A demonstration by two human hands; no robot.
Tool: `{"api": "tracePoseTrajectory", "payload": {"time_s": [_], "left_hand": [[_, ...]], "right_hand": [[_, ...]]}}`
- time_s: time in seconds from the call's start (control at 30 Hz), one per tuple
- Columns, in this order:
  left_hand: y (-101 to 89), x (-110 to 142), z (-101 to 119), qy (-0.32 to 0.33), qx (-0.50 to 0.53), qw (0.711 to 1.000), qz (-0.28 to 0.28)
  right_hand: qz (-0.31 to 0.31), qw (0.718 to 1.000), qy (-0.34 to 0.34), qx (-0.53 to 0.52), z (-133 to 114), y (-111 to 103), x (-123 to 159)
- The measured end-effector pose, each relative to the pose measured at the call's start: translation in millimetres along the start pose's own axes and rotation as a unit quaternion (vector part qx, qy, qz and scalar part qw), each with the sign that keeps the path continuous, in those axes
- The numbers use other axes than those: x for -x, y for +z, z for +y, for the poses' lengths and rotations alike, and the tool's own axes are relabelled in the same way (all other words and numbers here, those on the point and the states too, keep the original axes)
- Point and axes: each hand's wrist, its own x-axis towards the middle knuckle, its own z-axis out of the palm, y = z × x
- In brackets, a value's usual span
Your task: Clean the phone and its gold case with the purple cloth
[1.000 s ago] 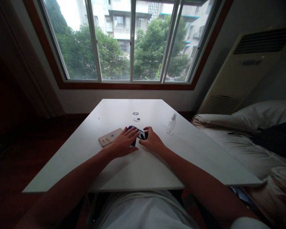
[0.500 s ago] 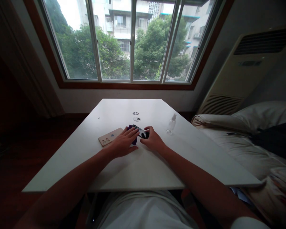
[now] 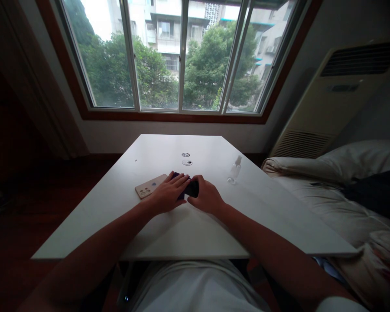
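Observation:
My left hand (image 3: 172,190) lies flat, fingers stretched over a dark purple cloth (image 3: 181,196) that shows at its edges. Beneath and beside the cloth is a dark phone (image 3: 192,189), partly covered by both hands. My right hand (image 3: 208,194) is closed on the phone's right end, thumb on the near side and fingers on the far side. Left of my left hand lies a flat beige thing (image 3: 150,185), like a phone's back or case, with round camera marks and a small logo; my left hand hides part of it.
Two small round flat pieces, a far disc (image 3: 185,154) and a nearer disc (image 3: 187,162), lie beyond my hands on the white table (image 3: 214,234). A clear spray bottle (image 3: 234,171) stands at the right. Beside the table is a pale sofa (image 3: 299,186).
The phone's glossy face, visible half a second ago, now looks dark and tilted. My right hand has shifted slightly left, closer to my left hand.

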Motion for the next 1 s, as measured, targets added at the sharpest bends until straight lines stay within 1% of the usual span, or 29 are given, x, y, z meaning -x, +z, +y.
{"api": "tracePoseTrajectory", "payload": {"time_s": [0.1, 0.27, 0.37, 0.47, 0.6, 0.8, 0.9, 1.0], "left_hand": [[-2.0, 0, 2, 0.001, -0.002, 1.000, -0.003], [-0.7, 3, 0, 0.008, -0.017, 1.000, -0.019], [-0.4, 3, -1, 0.010, -0.023, 0.999, -0.020], [-2.5, 1, -1, 0.008, -0.028, 1.000, -0.008], [-5.4, -2, -1, 0.005, -0.031, 1.000, 0.001], [-3.2, -1, 0, 0.009, -0.012, 1.000, 0.013], [-2.5, 0, 1, 0.009, -0.004, 1.000, 0.015], [-3.7, 1, 0, 0.016, -0.001, 1.000, -0.003]], "right_hand": [[-0.002, 1.000, -0.029, 0.001, -2, 1, 2], [-0.019, 0.995, -0.098, 0.017, -6, 6, 7], [-0.018, 0.995, -0.101, 0.021, -9, 8, 8], [-0.012, 0.997, -0.076, 0.023, -13, 6, 7], [0.000, 1.000, -0.018, 0.003, -14, 2, 3], [0.001, 0.997, 0.079, -0.016, -5, -1, -4], [0.006, 0.994, 0.102, -0.028, 1, -1, -7], [0.004, 0.993, 0.109, -0.037, 6, -1, -8]]}}
